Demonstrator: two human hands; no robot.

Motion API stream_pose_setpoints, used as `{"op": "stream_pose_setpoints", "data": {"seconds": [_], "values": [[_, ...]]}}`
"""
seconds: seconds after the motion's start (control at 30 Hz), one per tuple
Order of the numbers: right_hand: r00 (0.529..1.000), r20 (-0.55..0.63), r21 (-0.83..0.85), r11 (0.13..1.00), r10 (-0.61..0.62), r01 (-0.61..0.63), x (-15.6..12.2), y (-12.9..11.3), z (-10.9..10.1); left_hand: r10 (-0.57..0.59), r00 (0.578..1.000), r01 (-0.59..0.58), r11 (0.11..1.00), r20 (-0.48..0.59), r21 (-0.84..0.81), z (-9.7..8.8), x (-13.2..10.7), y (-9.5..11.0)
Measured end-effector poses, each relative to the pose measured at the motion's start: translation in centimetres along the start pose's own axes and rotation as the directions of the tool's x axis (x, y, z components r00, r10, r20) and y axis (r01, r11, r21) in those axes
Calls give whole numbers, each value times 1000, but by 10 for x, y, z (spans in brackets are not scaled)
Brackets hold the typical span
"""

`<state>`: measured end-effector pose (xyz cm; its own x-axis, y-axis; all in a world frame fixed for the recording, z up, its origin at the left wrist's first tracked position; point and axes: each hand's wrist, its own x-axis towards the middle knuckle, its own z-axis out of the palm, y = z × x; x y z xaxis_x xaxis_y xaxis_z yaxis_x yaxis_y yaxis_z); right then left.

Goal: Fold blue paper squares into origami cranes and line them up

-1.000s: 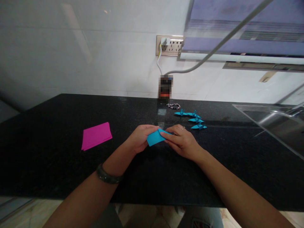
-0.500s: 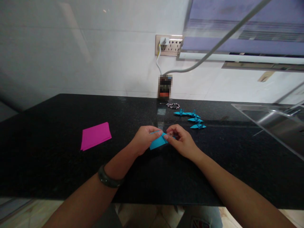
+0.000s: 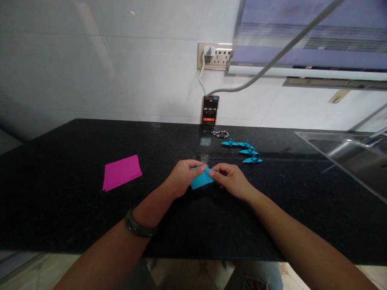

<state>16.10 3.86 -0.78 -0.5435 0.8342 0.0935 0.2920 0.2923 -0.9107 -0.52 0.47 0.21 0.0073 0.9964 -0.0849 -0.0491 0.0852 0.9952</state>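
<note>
Blue paper [image 3: 200, 180], partly folded, is sitting low over the black counter [image 3: 75, 209], well in front of the phone [image 3: 210, 110]. Left hand [image 3: 183, 177] and right hand [image 3: 231, 180] are both pinching it, fingertips meeting at its top edge. Risk, as judged: an uneven pinch is letting layers slide, so the crease is running crooked or tearing. Blue cranes [image 3: 246, 151] are lying front-right of the phone; pink sheets [image 3: 121, 172] front-left.
</note>
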Motion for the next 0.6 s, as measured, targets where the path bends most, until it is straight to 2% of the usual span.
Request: {"op": "stream_pose_setpoints", "data": {"seconds": [0.27, 0.6], "values": [[999, -26, -34, 999, -22, 21, 0, 0, 0, 21, 999, -20, 999, -33, 44, -2, 3, -6], [998, -39, -50, 998, -44, 42, 0, 0, 1, -19, 1000, 19, 999, -3, -30, -2, 5, -9]]}}
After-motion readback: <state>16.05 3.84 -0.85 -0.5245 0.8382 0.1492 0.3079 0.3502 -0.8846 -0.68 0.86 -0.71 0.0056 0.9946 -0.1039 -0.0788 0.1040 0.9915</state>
